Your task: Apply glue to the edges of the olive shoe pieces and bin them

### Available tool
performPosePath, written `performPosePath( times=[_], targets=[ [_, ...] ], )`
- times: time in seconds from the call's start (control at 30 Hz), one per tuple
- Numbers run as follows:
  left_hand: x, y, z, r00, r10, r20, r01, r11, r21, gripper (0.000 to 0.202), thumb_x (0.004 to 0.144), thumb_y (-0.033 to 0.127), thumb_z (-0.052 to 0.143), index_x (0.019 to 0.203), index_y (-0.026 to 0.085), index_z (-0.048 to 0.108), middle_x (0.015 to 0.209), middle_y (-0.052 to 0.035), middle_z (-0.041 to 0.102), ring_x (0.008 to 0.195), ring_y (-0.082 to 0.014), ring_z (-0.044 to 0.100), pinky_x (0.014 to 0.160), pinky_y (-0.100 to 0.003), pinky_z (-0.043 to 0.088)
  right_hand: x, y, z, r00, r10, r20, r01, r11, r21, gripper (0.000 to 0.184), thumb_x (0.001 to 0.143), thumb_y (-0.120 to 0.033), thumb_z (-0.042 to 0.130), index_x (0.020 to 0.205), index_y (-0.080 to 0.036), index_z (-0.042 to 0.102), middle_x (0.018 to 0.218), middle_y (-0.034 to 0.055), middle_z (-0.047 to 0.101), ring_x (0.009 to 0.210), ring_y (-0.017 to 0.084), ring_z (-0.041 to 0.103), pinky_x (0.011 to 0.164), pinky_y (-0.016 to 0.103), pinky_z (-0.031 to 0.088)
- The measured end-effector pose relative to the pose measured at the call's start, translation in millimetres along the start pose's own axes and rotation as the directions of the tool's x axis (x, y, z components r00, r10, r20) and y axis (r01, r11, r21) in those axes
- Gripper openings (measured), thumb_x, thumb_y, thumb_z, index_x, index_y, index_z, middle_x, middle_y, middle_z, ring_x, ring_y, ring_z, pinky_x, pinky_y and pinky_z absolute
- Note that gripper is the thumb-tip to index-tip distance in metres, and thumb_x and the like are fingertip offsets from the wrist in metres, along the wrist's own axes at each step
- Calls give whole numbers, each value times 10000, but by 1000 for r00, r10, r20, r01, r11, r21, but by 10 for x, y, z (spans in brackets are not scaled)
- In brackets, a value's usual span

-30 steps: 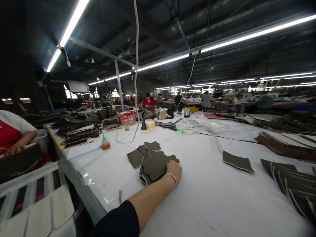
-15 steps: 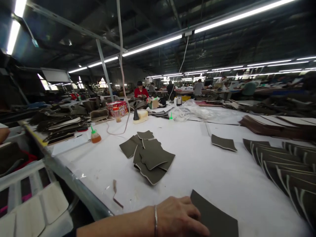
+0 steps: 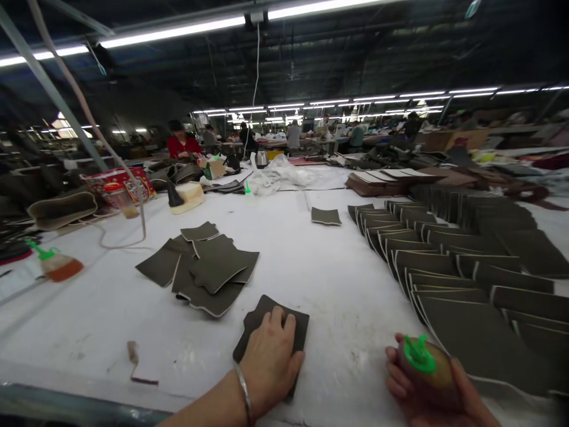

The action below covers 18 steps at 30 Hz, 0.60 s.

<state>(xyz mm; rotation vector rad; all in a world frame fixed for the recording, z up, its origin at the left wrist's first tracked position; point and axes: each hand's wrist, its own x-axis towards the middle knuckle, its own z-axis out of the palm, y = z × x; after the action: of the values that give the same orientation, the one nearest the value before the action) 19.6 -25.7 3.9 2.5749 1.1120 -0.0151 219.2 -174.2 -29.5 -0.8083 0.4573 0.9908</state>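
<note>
My left hand lies on top of a dark olive leather piece, its fingers slightly bent over the surface and the thumb apart near the right edge. In my right hand, at lower right, is a squeeze bottle with a green nozzle cap, gripped round its body. Left of centre sits a loose pile of similar leather pieces. To the right, rows of overlapping leather pieces fan across the white table. One small leather piece lies alone beyond my hands.
Another green-capped bottle with amber liquid stands at left. A cable hangs down onto the table. A brown scrap strip lies near the front edge. Clear plastic bags and brown stacks are further back. People work beyond.
The view has swung right. My right hand has come into view holding the squeeze bottle. My left hand, beside a leather piece before, now rests on top of one.
</note>
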Motion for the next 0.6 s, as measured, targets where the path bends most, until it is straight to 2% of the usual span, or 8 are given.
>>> performPosePath(
  times=[0.13, 0.2, 0.27, 0.37, 0.5, 0.6],
  targets=[
    [-17, 45, -9, 999, -12, 51, 10, 999, 48, 347, 766, 235, 528, 1101, 149, 565, 1131, -123, 529, 1044, -270, 520, 892, -395, 488, 9, 32, -6, 996, -85, -15, 84, 995, -57, 297, 736, -420, 654, 938, -216, 728, 1010, 111, 691, 768, 263, 633, 561, 365, 562],
    [-3, 54, -14, 998, -20, 57, 16, 997, 78, 327, 753, 221, 529, 1069, 145, 562, 1119, -129, 528, 1029, -272, 524, 859, -388, 501, 56, 46, -64, 990, -131, 46, 135, 984, -114, 283, 717, -410, 696, 941, -239, 726, 1042, 88, 691, 813, 269, 643, 608, 380, 581],
    [15, 68, -12, 998, -26, 59, 19, 995, 101, 325, 759, 227, 531, 1070, 138, 557, 1114, -139, 528, 1017, -282, 531, 831, -396, 511, 103, 56, -123, 973, -165, 160, 193, 963, -186, 285, 713, -412, 730, 949, -253, 727, 1070, 78, 689, 871, 277, 646, 660, 388, 590],
    [30, 88, -6, 998, -30, 64, 22, 993, 119, 331, 777, 229, 529, 1089, 124, 554, 1111, -152, 528, 1013, -297, 540, 816, -419, 516, 135, 49, -153, 925, -208, 318, 305, 906, -294, 292, 720, -403, 756, 976, -265, 726, 1100, 72, 682, 937, 296, 639, 706, 390, 592],
    [25, 107, -8, 997, -24, 68, 15, 993, 116, 333, 775, 229, 549, 1088, 114, 561, 1109, -161, 530, 1018, -310, 541, 814, -432, 515, 96, 1, -82, 827, -268, 495, 493, 769, -407, 332, 750, -395, 738, 1043, -242, 699, 1082, 97, 675, 900, 274, 633, 690, 320, 584],
    [27, 123, -19, 996, -35, 80, 25, 992, 127, 327, 781, 228, 553, 1087, 113, 564, 1114, -166, 532, 1021, -316, 542, 812, -445, 514, 84, -36, -43, 805, -280, 524, 542, 705, -456, 373, 757, -413, 729, 1075, -228, 672, 1085, 115, 668, 908, 275, 629, 686, 298, 574]
  ],
)
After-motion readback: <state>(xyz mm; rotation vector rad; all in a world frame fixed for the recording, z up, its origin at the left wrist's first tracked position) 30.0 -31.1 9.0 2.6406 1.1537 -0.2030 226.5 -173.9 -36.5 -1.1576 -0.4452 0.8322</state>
